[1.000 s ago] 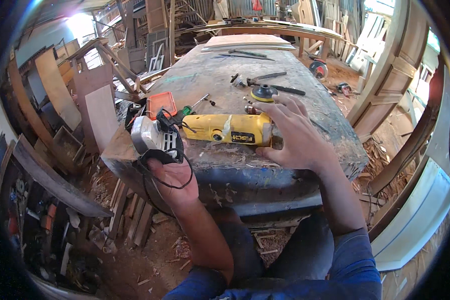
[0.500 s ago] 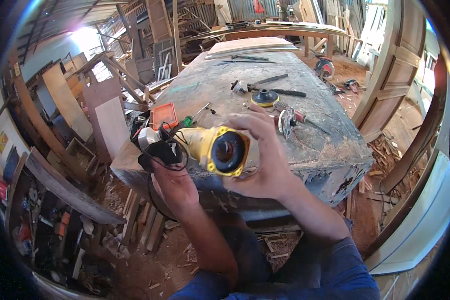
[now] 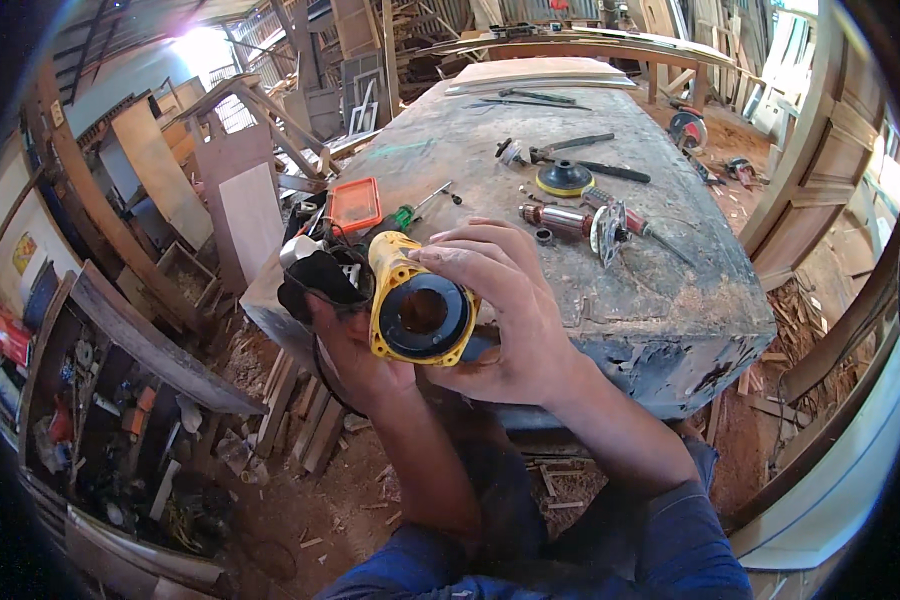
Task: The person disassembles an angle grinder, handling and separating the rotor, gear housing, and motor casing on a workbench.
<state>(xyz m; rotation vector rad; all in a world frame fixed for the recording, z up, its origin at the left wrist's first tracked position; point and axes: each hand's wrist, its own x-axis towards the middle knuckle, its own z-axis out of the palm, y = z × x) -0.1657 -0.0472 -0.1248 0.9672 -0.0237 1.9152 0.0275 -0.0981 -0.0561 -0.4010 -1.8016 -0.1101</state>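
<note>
Left hand [image 3: 363, 362] low on one side, right hand [image 3: 510, 318] wrapped round the other, both clamped on the yellow power-tool housing [image 3: 400, 308], open end facing us, above the tabletop [image 3: 660, 295] edge, armature [image 3: 570, 221] lying beyond

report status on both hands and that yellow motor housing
Right hand gripping yellow motor housing. Left hand holding black-and-white rear part. Armature apart on workbench. Nothing covering housing's open end.
</note>
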